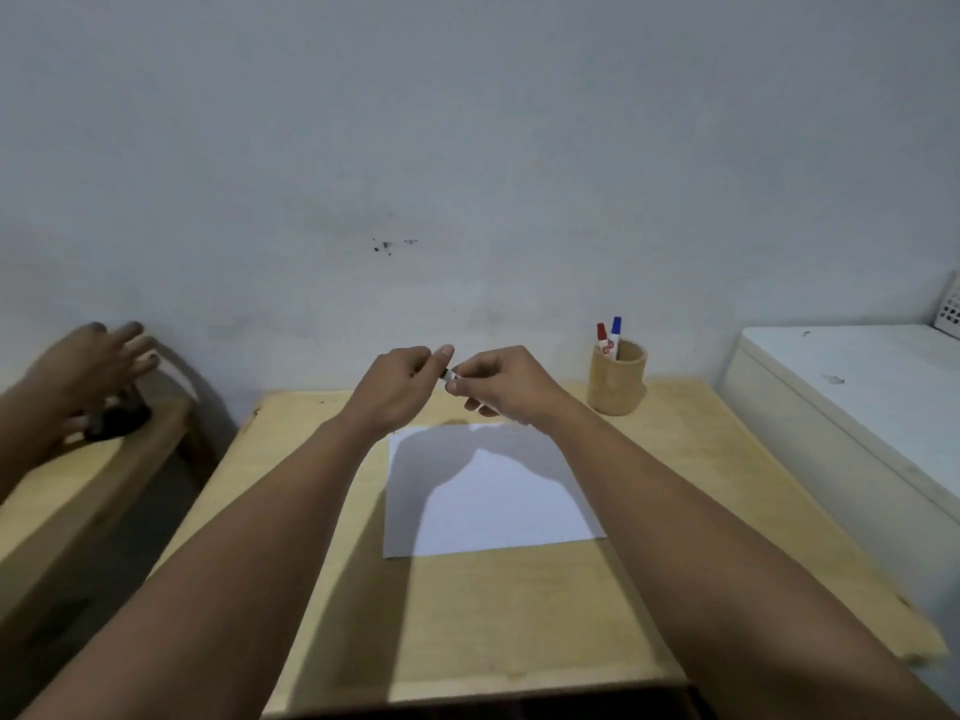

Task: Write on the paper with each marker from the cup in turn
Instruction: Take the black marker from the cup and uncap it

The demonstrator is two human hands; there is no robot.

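Note:
A white sheet of paper (498,496) lies flat on the light wooden table (519,605), with no visible marks on it. Above its far edge my left hand (400,387) and my right hand (498,384) meet on one marker (451,376). Only a short white and dark piece of that marker shows between the fingers. My right hand wraps the barrel; my left pinches the end, where a cap may be hidden. A tan wooden cup (617,384) at the table's back right holds a red-capped marker (602,341) and a blue-capped marker (615,335).
Another person's hand (98,366) hovers over a dark object (117,418) on a second wooden table at the left. A white cabinet top (857,376) stands to the right, with a white perforated basket (950,309) at its back. A wall rises behind the table.

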